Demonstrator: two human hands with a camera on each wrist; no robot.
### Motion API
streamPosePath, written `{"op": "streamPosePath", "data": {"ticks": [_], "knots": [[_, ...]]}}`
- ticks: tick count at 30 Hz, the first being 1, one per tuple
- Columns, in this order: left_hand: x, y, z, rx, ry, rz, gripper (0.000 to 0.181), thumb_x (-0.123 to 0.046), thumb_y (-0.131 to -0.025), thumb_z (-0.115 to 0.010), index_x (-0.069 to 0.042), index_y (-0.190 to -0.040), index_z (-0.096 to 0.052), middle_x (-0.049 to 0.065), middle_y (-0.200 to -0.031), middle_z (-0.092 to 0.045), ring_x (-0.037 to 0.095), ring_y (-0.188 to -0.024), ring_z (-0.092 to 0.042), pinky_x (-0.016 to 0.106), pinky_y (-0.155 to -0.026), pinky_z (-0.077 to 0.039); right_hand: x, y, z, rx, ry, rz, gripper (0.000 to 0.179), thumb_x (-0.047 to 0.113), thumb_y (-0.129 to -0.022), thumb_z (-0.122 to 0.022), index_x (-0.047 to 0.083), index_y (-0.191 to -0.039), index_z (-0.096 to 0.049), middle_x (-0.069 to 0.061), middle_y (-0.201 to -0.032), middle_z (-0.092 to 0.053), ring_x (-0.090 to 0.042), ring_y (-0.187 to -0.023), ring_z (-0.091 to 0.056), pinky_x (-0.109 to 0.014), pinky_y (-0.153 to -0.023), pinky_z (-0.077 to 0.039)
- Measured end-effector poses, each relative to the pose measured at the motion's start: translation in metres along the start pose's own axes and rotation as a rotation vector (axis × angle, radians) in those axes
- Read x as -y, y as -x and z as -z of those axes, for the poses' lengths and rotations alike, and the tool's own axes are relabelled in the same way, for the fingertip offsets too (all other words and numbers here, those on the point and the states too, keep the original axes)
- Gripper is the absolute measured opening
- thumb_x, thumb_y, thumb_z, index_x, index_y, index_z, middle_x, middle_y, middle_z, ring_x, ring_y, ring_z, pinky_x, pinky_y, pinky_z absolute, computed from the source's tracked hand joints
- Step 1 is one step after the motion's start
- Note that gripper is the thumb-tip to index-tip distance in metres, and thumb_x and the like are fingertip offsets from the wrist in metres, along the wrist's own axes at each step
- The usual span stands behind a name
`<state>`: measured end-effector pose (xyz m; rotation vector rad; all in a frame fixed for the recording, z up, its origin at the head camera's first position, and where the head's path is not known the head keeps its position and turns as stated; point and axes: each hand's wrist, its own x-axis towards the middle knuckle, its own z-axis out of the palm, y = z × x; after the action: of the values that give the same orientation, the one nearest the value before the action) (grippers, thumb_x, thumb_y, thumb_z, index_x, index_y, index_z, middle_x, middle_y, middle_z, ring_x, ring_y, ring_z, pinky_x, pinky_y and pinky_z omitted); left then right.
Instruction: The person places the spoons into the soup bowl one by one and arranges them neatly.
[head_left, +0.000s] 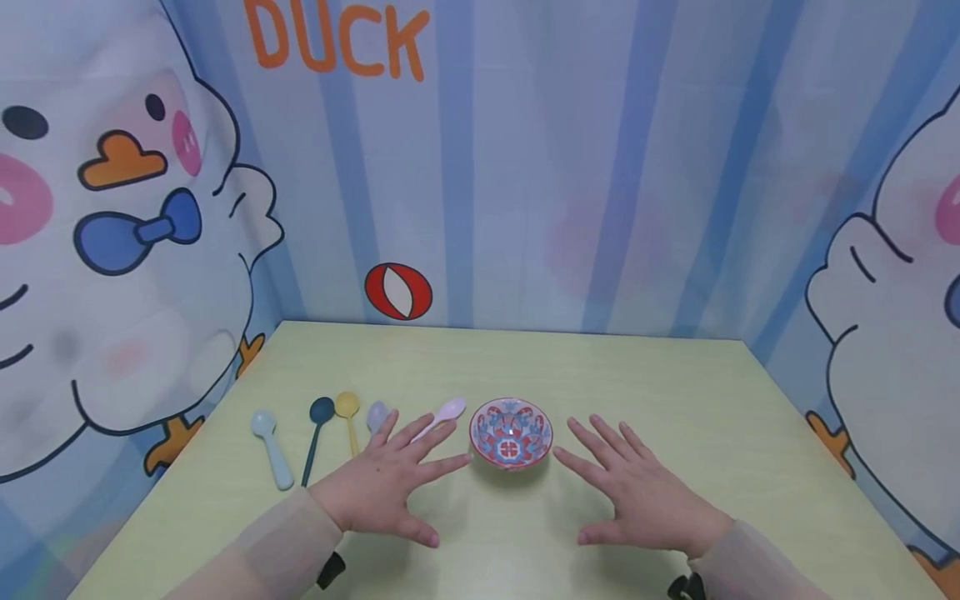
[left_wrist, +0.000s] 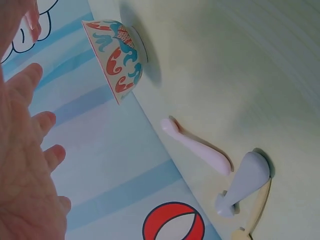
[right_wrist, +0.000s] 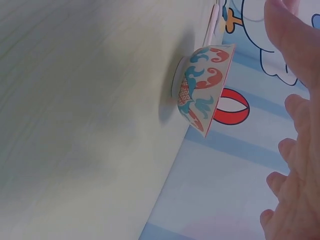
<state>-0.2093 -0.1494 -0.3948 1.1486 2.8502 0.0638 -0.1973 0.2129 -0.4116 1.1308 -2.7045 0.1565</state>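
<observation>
A small bowl [head_left: 512, 433] with a red and blue pattern stands upright on the table. To its left my left hand [head_left: 386, 479] is spread with straight fingers, holding nothing; its fingertips are close to the bowl's rim. My right hand [head_left: 648, 496] is spread the same way on the bowl's other side, also with nothing in it. In the left wrist view, the bowl [left_wrist: 116, 57] sits beyond the fingers, near a pink spoon [left_wrist: 197, 147] and a lilac spoon [left_wrist: 247, 180]. The right wrist view has the bowl [right_wrist: 205, 87] standing apart from the right hand [right_wrist: 300, 150].
Left of the bowl, a row of spoons lies on the pale table [head_left: 645, 375]: light blue [head_left: 272, 450], dark teal [head_left: 318, 425], yellow [head_left: 348, 408], and the lilac and pink ones, partly behind my left hand. A printed duck curtain [head_left: 525, 167] hangs behind the table.
</observation>
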Motion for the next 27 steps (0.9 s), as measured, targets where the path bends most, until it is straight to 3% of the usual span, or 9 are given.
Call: {"op": "streamPosePath", "data": {"ticks": [6, 11, 18, 27], "knots": [[0.002, -0.001, -0.004, -0.017, 0.049, 0.013, 0.091, -0.071, -0.073, -0.066, -0.039, -0.150, -0.029, -0.001, -0.160, -0.016, 0.030, -0.143, -0.018, 0.064, -0.110, -0.007, -0.003, -0.003, -0.008, -0.071, -0.048, -0.002, 0.089, 0.055, -0.075, -0.075, 0.019, -0.148, -0.039, -0.008, -0.156, -0.027, -0.035, -0.139, -0.030, -0.054, -0.109, -0.027], [0.004, -0.001, -0.009, -0.035, 0.140, 0.062, 0.090, -0.068, -0.074, -0.068, -0.037, -0.150, -0.031, -0.001, -0.157, -0.024, 0.028, -0.139, -0.025, 0.060, -0.110, -0.017, -0.005, -0.010, -0.019, -0.126, -0.126, -0.053, 0.084, 0.048, -0.075, -0.078, 0.013, -0.144, -0.044, -0.010, -0.149, -0.038, -0.033, -0.132, -0.041, -0.051, -0.102, -0.039], [0.012, -0.005, -0.017, -0.076, 0.255, 0.174, 0.080, -0.065, -0.078, -0.066, -0.030, -0.146, -0.041, -0.001, -0.151, -0.036, 0.024, -0.138, -0.031, 0.057, -0.109, -0.022, -0.006, -0.024, -0.034, -0.099, -0.372, -0.271, 0.078, 0.038, -0.080, -0.078, 0.007, -0.143, -0.044, -0.011, -0.148, -0.038, -0.034, -0.133, -0.039, -0.051, -0.103, -0.038], [0.020, -0.013, -0.032, -0.149, 0.376, 0.250, 0.061, -0.050, -0.088, -0.064, -0.019, -0.139, -0.052, 0.002, -0.143, -0.047, 0.026, -0.135, -0.038, 0.056, -0.108, -0.028, -0.008, -0.040, -0.046, -0.060, -0.677, -0.514, 0.075, 0.037, -0.084, -0.074, 0.006, -0.144, -0.040, -0.015, -0.148, -0.037, -0.036, -0.124, -0.048, -0.050, -0.098, -0.043]]}}
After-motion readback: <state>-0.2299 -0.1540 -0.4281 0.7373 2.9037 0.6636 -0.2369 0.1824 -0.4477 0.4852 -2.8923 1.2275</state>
